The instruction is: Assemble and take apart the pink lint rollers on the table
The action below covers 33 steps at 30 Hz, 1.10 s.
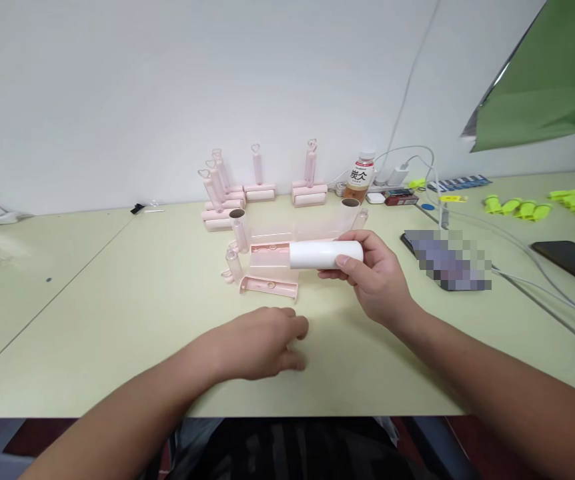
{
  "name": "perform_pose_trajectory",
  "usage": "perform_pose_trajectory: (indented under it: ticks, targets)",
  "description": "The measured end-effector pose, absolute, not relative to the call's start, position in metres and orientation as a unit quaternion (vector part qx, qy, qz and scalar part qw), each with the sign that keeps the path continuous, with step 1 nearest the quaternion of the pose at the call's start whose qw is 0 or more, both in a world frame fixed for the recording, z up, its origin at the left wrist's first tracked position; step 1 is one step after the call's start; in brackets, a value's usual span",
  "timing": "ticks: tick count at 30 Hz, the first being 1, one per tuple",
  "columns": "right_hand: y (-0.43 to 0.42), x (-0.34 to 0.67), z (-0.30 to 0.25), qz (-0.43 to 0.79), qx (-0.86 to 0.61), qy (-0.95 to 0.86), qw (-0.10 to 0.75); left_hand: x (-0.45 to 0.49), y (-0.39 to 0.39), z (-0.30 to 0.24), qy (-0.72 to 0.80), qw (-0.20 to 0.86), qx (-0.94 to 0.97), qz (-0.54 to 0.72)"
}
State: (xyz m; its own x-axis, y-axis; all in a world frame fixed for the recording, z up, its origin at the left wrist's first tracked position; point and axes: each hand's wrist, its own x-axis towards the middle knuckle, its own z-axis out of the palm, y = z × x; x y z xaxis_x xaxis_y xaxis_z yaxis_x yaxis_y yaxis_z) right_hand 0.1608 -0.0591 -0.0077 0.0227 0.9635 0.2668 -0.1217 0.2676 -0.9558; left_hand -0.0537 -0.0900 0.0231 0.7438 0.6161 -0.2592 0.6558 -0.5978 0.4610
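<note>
My right hand [375, 277] grips a white lint roller roll [317, 255] by its right end, thumb in front. A pink trough-shaped part [270, 257] extends from the roll's left end; whether they are joined I cannot tell. My left hand [262, 343] hovers over the near table, holding nothing, with thumb and fingers apart. Just beyond it lies a pink curved cover [269, 287]. To the cover's left is a clear pink handle [234, 265]. Behind the held roll are clear sheets or tubes, hard to make out, between two upright-looking tubes with brown cores [237, 214].
Several finished-looking pink lint rollers [260, 192] stand along the wall. A drink bottle [360, 177] is beside them. At right are a blurred phone [445, 260], a dark phone [570, 265], white cables and yellow-green pieces [517, 207].
</note>
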Motion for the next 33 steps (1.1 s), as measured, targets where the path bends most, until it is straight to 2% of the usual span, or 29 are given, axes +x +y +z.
perform_pose_trajectory:
  ticks: [3,8,14,20,24,29,33]
  targets:
    - [-0.059,0.161,-0.006,0.456,-0.394,-0.528,0.598,-0.061,-0.086,0.029,0.373,0.264,0.889,0.001]
    - [-0.059,0.163,-0.006,0.468,-0.386,-0.535,0.587,-0.062,-0.086,0.024,0.412,0.271,0.869,-0.049]
    - [-0.060,0.162,-0.005,0.536,-0.398,-0.545,0.507,-0.060,-0.085,0.021,0.378,0.271,0.884,-0.049]
    - [-0.062,0.156,-0.005,0.508,-0.446,-0.590,0.441,-0.062,-0.088,0.031,0.337,0.390,0.850,-0.110]
    - [-0.062,0.156,-0.008,0.489,-0.461,-0.614,0.414,-0.064,-0.087,0.035,0.293,0.461,0.836,-0.057]
    - [-0.059,0.160,-0.012,0.451,-0.481,-0.634,0.403,-0.065,-0.084,0.035,0.277,0.493,0.824,0.021]
    - [-0.056,0.161,-0.014,0.438,-0.492,-0.636,0.402,-0.064,-0.081,0.027,0.294,0.414,0.861,0.033]
